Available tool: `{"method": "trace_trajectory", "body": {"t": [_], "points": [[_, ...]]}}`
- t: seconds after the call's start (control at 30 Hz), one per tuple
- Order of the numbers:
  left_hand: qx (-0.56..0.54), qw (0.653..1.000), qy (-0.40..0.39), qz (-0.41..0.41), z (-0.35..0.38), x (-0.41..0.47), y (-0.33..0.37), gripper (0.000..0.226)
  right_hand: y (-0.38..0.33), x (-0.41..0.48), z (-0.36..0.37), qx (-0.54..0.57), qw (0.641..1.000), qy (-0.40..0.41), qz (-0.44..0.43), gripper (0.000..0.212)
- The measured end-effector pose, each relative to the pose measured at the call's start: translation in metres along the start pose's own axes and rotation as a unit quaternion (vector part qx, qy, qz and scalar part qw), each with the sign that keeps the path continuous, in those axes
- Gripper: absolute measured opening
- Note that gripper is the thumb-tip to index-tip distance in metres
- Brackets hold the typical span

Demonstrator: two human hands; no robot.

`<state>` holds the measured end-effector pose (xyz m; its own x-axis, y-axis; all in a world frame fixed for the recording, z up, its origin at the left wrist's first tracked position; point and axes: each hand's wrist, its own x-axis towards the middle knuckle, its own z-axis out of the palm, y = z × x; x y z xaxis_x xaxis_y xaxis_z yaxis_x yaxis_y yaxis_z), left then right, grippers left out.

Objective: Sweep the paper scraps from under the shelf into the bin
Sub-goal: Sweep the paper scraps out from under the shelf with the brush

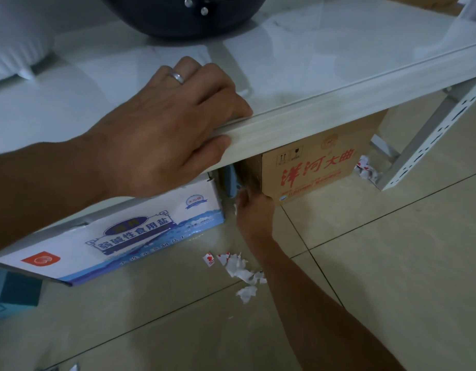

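Note:
My left hand (175, 124) grips the front edge of the pale wooden shelf board (325, 113), thumb under the lip and fingers on top. My right hand (254, 210) reaches into the narrow gap between two boxes under the shelf. Its fingers are curled at the lower end of a light blue object (231, 180) standing in that gap; whether they hold it is hidden. Torn white and red paper scraps (238, 269) lie on the tiled floor just left of my right forearm. A crumpled scrap pile (365, 168) sits by the shelf leg. No bin shows.
A white and blue carton (140, 231) lies under the shelf at the left and a brown cardboard box (317, 167) at the right. The white perforated metal shelf leg (429, 145) slants down at the right. A dark round object (183, 14) sits on the shelf top.

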<state>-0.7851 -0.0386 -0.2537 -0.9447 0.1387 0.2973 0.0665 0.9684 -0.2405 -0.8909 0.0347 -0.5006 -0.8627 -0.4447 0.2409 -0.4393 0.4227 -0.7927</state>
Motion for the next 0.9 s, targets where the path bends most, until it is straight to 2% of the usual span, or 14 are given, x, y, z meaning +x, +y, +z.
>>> {"method": "trace_trajectory", "body": {"t": [0.07, 0.23, 0.3, 0.33, 0.47, 0.57, 0.7, 0.77, 0.9], "points": [[0.004, 1.0, 0.001, 0.0, 0.0, 0.0, -0.001, 0.04, -0.009, 0.003, 0.006, 0.025, 1.0, 0.0, 0.012, 0.021], [0.007, 1.0, -0.004, -0.004, 0.001, 0.0, 0.0, 0.04, -0.015, -0.002, 0.013, 0.045, 0.997, -0.018, -0.063, 0.026], [0.013, 1.0, 0.002, -0.001, 0.002, 0.0, -0.001, 0.04, -0.009, -0.001, 0.009, 0.05, 0.996, -0.039, -0.068, 0.018], [0.014, 1.0, 0.003, 0.0, 0.002, 0.0, -0.001, 0.04, -0.005, 0.0, 0.006, 0.05, 0.996, -0.03, -0.063, 0.014], [0.013, 1.0, 0.001, 0.001, 0.001, -0.001, -0.001, 0.039, 0.006, 0.009, 0.005, 0.024, 0.999, 0.02, -0.026, 0.019], [0.013, 1.0, 0.001, -0.001, 0.001, -0.001, -0.001, 0.039, 0.002, 0.012, 0.016, -0.008, 0.997, -0.077, -0.018, 0.018], [0.012, 1.0, 0.002, -0.001, 0.0, -0.001, -0.001, 0.039, -0.007, 0.028, 0.019, -0.13, 0.977, -0.17, -0.015, 0.018], [0.027, 1.0, 0.001, -0.001, 0.0, -0.001, -0.001, 0.039, -0.01, 0.026, 0.001, -0.179, 0.972, -0.15, -0.042, 0.016], [0.052, 0.999, 0.0, 0.001, 0.0, -0.001, 0.0, 0.04, -0.009, 0.012, -0.033, -0.128, 0.984, -0.054, -0.114, 0.022]]}}
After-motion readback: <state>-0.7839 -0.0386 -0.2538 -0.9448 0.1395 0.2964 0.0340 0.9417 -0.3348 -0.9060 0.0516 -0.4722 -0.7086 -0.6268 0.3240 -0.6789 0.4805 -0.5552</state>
